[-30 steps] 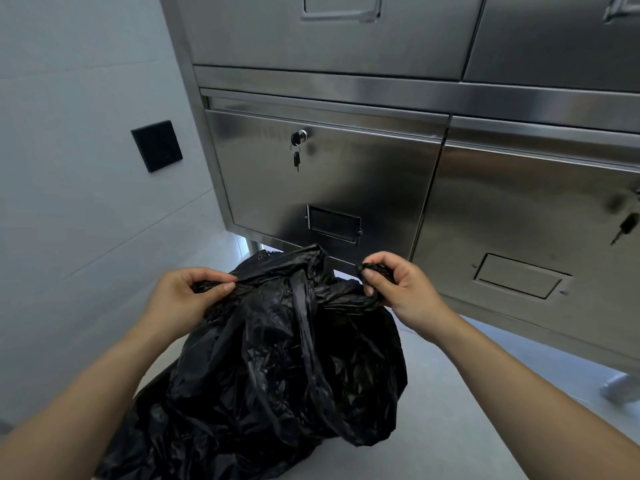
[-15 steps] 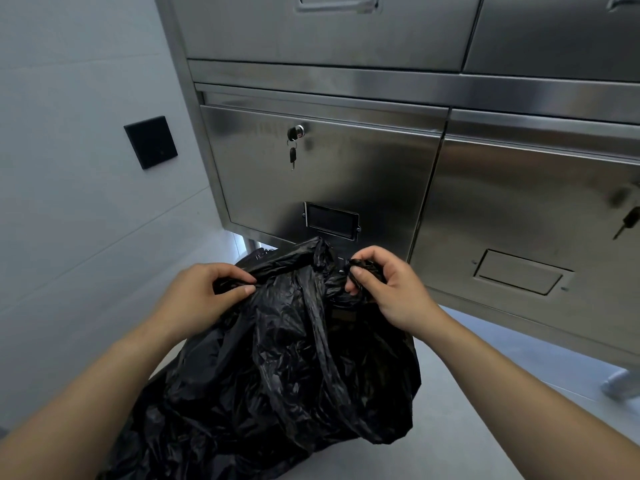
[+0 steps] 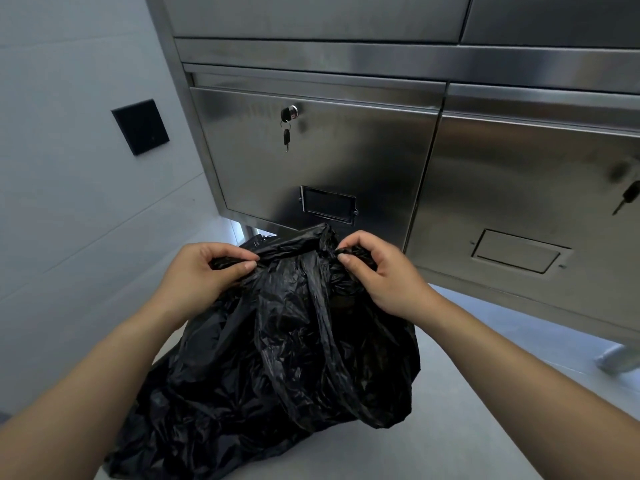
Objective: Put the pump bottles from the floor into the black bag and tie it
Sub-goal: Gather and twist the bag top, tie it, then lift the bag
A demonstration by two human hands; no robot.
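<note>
A crumpled black bag (image 3: 277,368) stands bulging on the grey floor in front of me. My left hand (image 3: 201,275) pinches a bunched strip of the bag's top edge on the left. My right hand (image 3: 377,271) grips another gathered piece of the top edge on the right. The two hands are close together, with a twisted fold of plastic rising between them. No pump bottles show; whatever is inside the bag is hidden by the plastic.
A stainless steel cabinet (image 3: 346,161) stands right behind the bag, with a key (image 3: 286,136) hanging from a lock. A second key (image 3: 627,199) sticks out at the right. A black wall plate (image 3: 140,126) sits on the white wall to the left.
Both hands have drawn closer together, bringing the two held pieces of the bag's top toward each other. The bag's top has bunched up higher between them.
</note>
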